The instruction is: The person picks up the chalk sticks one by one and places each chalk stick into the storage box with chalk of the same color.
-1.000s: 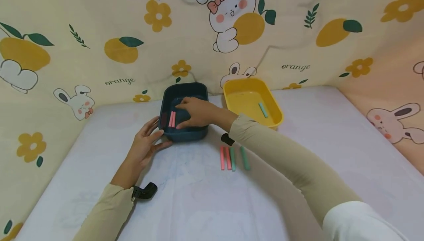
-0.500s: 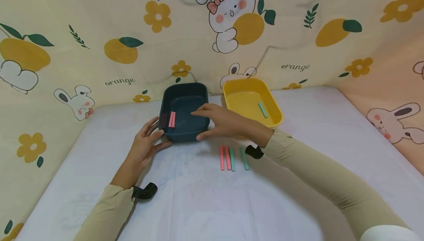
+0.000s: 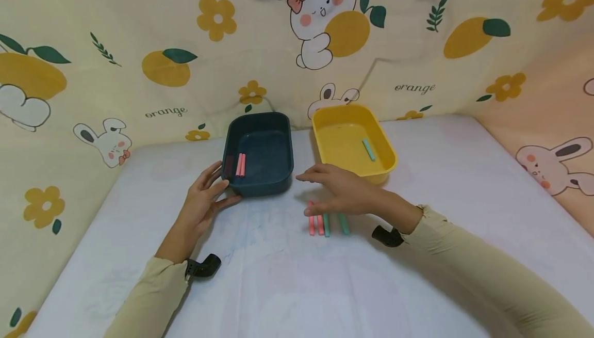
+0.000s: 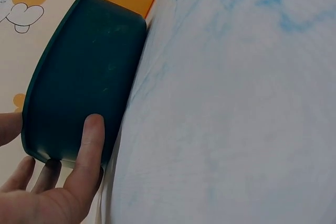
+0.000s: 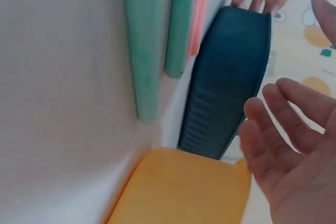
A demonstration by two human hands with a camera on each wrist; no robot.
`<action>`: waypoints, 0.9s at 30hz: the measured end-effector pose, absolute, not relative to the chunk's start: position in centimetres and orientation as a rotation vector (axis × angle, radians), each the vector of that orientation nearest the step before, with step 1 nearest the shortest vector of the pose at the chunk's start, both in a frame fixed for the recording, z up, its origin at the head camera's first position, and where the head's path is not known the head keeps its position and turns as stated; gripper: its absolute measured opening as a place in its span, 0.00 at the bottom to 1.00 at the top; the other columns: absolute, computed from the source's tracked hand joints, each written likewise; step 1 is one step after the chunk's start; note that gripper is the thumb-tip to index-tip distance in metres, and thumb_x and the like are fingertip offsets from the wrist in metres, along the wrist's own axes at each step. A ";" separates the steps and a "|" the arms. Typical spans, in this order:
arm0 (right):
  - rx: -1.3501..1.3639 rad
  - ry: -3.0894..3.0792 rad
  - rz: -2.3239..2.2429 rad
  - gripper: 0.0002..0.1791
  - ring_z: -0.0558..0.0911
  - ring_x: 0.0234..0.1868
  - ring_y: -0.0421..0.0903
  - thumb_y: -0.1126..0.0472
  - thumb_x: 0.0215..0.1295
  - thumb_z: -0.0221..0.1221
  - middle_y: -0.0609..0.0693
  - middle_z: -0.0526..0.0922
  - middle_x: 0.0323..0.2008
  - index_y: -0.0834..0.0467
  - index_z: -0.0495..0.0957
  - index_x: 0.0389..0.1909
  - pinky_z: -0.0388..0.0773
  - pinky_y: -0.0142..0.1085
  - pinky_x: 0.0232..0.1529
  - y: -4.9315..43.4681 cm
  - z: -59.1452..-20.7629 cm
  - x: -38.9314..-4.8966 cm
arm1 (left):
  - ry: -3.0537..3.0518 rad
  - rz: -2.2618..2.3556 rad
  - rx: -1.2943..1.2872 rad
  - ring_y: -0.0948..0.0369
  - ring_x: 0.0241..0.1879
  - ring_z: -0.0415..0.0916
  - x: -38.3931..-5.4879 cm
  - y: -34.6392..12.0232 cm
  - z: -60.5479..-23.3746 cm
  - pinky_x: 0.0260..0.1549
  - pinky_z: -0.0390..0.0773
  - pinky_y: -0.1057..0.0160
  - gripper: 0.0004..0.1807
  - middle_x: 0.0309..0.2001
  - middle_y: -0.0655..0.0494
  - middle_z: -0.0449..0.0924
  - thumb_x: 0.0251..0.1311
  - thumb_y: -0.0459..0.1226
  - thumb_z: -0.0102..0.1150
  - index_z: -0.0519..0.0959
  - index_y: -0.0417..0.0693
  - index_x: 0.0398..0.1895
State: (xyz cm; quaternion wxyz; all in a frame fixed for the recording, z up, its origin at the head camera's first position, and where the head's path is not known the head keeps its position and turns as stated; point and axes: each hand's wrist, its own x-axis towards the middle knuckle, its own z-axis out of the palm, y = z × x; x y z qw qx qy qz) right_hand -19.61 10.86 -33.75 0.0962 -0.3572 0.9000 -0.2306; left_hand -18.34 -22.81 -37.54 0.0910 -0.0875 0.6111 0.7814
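My left hand (image 3: 199,201) touches the near left corner of a dark blue bin (image 3: 264,189), thumb along the front wall and fingers at the left side. Two pink chalk sticks (image 3: 240,165) lie side by side in that bin. Over the table between the bins, my right hand (image 3: 345,191) hovers with fingers extended and apart, holding nothing. Below it lie pink chalk sticks (image 3: 320,226) and green chalk sticks (image 3: 343,224), their far ends partly covered by the hand. One green chalk stick (image 3: 368,149) rests inside a yellow bin (image 3: 339,147).
A white cloth (image 3: 278,281) with faint blue smudges covers the table. Behind both bins rises a printed curtain (image 3: 185,18) with rabbits and oranges. The yellow bin stands right of the blue one with a narrow gap between.
My right hand has come out of the blue bin and moved right and nearer, to over the loose chalk sticks. My left hand has stayed at the bin's corner.
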 end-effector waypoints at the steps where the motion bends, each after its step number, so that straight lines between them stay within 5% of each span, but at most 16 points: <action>1: -1.050 2.674 -0.668 0.44 0.70 0.67 0.47 0.31 0.55 0.65 0.45 0.72 0.66 0.45 0.69 0.71 0.74 0.47 0.66 11.1 -33.8 -19.3 | 1.814 2.323 -0.261 0.55 0.68 0.63 -18.3 -22.8 -37.5 0.49 0.85 0.55 0.36 0.80 0.55 0.46 0.72 0.31 0.50 0.52 0.61 0.79; 27: -0.982 2.799 -0.340 0.44 0.75 0.55 0.45 0.31 0.47 0.71 0.47 0.77 0.57 0.51 0.77 0.62 0.79 0.42 0.55 12.1 -35.9 -16.4 | 1.837 2.319 -0.240 0.54 0.68 0.64 -18.4 -22.9 -37.9 0.51 0.85 0.54 0.34 0.80 0.55 0.48 0.72 0.32 0.51 0.56 0.62 0.78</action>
